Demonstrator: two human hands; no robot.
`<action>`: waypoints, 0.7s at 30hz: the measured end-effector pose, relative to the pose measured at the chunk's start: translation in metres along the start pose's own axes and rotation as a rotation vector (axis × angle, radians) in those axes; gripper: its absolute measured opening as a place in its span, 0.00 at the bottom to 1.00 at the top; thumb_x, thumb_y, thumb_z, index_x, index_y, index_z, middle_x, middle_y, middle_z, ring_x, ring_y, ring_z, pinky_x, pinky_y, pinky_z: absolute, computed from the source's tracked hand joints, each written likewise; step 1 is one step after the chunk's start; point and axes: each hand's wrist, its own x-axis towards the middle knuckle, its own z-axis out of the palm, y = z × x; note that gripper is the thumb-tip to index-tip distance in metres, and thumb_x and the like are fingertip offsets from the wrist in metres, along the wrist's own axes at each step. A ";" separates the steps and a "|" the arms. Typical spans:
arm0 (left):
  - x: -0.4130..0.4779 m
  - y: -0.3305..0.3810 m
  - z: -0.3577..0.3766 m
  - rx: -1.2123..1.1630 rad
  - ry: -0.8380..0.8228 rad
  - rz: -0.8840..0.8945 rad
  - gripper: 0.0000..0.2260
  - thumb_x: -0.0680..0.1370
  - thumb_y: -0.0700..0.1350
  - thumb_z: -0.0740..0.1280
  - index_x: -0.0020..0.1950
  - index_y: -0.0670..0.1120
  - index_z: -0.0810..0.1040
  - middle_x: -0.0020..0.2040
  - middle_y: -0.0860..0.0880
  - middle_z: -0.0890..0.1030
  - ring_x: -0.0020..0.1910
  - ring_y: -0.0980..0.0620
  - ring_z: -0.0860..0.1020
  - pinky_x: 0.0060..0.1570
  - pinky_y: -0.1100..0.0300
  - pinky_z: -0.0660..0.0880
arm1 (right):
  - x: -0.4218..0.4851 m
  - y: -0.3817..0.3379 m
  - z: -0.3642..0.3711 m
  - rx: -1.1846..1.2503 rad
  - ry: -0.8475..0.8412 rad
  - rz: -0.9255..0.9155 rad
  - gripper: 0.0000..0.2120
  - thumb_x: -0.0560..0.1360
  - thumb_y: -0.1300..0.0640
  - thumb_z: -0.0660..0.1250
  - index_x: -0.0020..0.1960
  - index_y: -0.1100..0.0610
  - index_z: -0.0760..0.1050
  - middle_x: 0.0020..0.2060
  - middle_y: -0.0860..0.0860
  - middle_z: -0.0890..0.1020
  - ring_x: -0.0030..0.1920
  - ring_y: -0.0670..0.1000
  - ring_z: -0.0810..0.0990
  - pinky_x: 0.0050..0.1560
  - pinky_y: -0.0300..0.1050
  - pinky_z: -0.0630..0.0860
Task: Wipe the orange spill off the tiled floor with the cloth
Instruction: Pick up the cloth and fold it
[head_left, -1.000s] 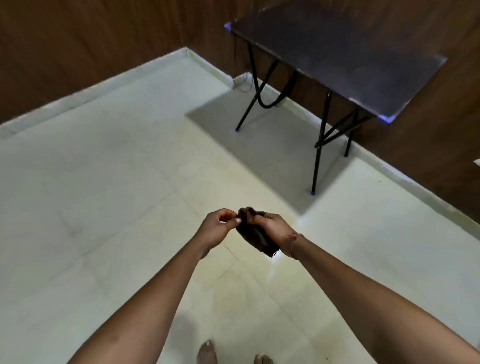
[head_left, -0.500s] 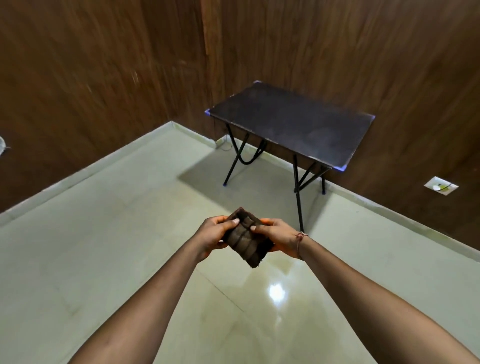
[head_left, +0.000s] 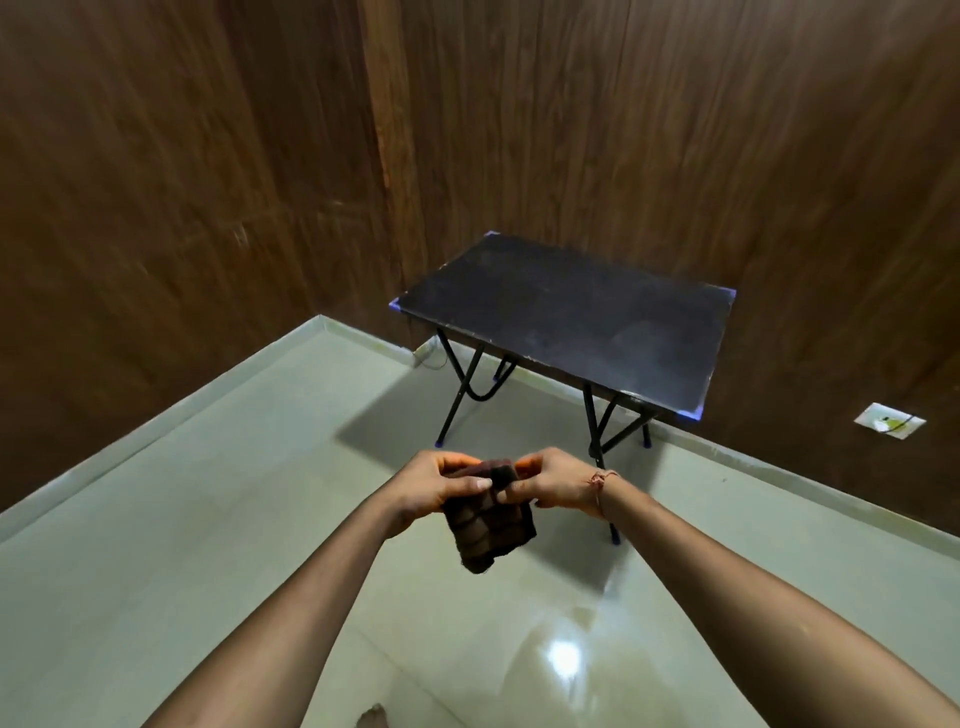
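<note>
Both arms are stretched out in front, and there is the cloth (head_left: 491, 530): dark brown, checked, folded into a small thick pad and held up in the air between the two hands, well above the floor (head_left: 208, 519). The left hand (head_left: 441, 488) has its thumb laid across the pad's top left corner with the fingers curled behind, so that grip is closed on the cloth. The right hand (head_left: 556, 486) pinches the top right corner between thumb and fingertips, so that grip is closed on the cloth too. The pad hangs tilted from the two holds, its lowest corner toward the left arm, touching nothing beneath it. A thin thread band (head_left: 600, 480) circles the right wrist. The floor is pale glossy tile, with a bright spot of light (head_left: 563, 657) reflected between the forearms. Beyond the hands a dark-topped folding table (head_left: 571, 322) stands on black crossed legs in the corner, close against the wood-panelled wall (head_left: 156, 156). Low on that wall, right of the table, sits a white socket plate (head_left: 889, 421); what is in it I can't make out. Down between the arms, a toe (head_left: 373, 719) pokes into sight.
</note>
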 end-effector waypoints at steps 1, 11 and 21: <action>0.016 0.000 -0.013 0.036 -0.023 0.010 0.12 0.74 0.45 0.73 0.57 0.48 0.83 0.50 0.46 0.85 0.47 0.55 0.82 0.42 0.63 0.76 | 0.017 -0.003 -0.003 -0.015 0.022 -0.006 0.06 0.73 0.54 0.73 0.47 0.56 0.81 0.35 0.47 0.78 0.37 0.44 0.74 0.36 0.34 0.70; 0.193 0.005 -0.101 0.361 -0.328 0.087 0.06 0.72 0.43 0.74 0.48 0.48 0.84 0.38 0.55 0.83 0.38 0.62 0.78 0.39 0.69 0.72 | 0.140 -0.015 -0.033 0.081 0.202 0.266 0.07 0.73 0.53 0.70 0.47 0.57 0.79 0.30 0.51 0.77 0.29 0.49 0.74 0.30 0.40 0.70; 0.379 0.062 -0.030 0.765 -0.353 0.218 0.08 0.74 0.47 0.72 0.52 0.49 0.83 0.47 0.49 0.84 0.47 0.52 0.80 0.42 0.64 0.69 | 0.178 0.049 -0.141 0.494 0.739 0.439 0.12 0.74 0.69 0.61 0.49 0.58 0.82 0.33 0.53 0.81 0.31 0.47 0.80 0.32 0.37 0.74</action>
